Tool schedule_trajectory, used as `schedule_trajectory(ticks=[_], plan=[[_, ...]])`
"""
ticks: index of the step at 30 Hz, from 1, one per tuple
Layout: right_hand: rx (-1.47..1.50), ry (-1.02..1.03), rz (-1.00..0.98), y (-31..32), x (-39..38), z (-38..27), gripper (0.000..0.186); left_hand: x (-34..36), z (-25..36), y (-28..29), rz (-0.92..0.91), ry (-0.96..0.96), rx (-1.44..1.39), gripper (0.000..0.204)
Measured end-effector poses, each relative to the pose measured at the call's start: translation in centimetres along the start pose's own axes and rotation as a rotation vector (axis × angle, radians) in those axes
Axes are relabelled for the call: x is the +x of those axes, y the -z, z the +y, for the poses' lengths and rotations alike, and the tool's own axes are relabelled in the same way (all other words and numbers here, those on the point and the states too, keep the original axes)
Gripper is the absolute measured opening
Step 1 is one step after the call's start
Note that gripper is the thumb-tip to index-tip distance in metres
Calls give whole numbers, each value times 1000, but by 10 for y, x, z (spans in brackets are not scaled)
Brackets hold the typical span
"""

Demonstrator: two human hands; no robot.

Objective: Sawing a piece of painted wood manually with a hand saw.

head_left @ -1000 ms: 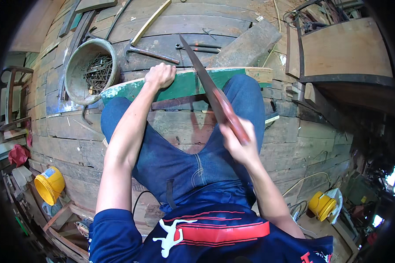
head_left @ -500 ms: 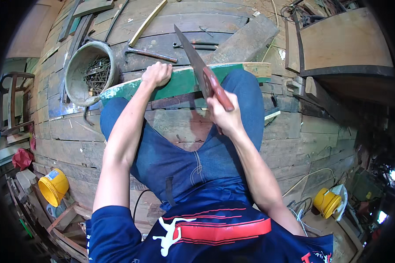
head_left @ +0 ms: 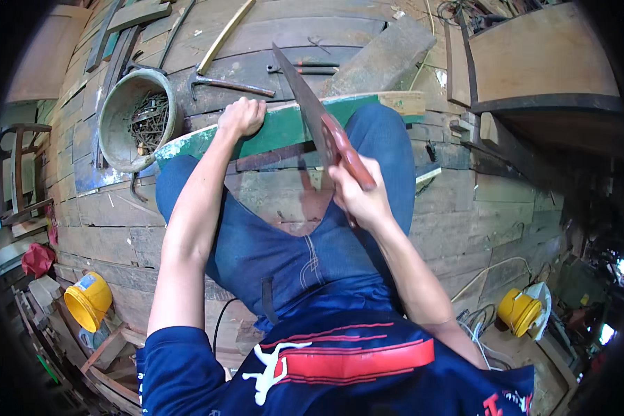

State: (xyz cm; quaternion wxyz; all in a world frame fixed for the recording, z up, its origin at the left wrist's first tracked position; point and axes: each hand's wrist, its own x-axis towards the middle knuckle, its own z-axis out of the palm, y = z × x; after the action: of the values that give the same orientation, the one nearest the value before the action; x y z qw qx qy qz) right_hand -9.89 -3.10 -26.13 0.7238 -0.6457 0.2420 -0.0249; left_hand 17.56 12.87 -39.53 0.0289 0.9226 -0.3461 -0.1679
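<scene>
A green-painted board [head_left: 274, 139] lies across my knees, its left end chipped and its right end bare wood. My left hand [head_left: 241, 116] is closed over the board's far edge, left of the middle. In my right hand [head_left: 364, 191] is the red handle of a handsaw [head_left: 305, 93]. The saw's blade crosses the board just left of my right knee and points away from me and to the left. Whether its teeth have cut into the wood cannot be made out.
A bucket of nails [head_left: 135, 121] stands by my left knee. Beyond the board lie a hammer [head_left: 232, 85], pincers [head_left: 305, 69] and a grey plank [head_left: 385, 59] on the wooden floor. A wooden cabinet [head_left: 544, 62] is at the far right. Yellow buckets [head_left: 88, 303] sit behind on both sides.
My right hand has drawn the saw a little back toward me. My left hand keeps its place on the board. The whole view has shifted slightly.
</scene>
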Motion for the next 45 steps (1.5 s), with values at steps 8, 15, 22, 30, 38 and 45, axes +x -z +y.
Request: schedule_trajectory(ticks=[8, 15, 22, 30, 38, 45], plan=[[-77, 58, 66, 5, -31, -1, 13, -10, 19, 16, 67, 47, -19, 51], [-80, -43, -17, 1, -96, -45, 8, -19, 2, 16, 28, 92, -2, 52], [-32, 42, 56, -4, 28, 8, 16, -4, 22, 10, 58, 8, -24, 50], [61, -276, -33, 20, -105, -69, 6, -22, 4, 19, 87, 77, -25, 53], [-141, 120, 51, -10, -27, -6, 14, -9, 13, 10, 49, 31, -27, 53], [100, -102, 57, 0, -55, -9, 19, -14, 20, 20, 48, 39, -39, 53]])
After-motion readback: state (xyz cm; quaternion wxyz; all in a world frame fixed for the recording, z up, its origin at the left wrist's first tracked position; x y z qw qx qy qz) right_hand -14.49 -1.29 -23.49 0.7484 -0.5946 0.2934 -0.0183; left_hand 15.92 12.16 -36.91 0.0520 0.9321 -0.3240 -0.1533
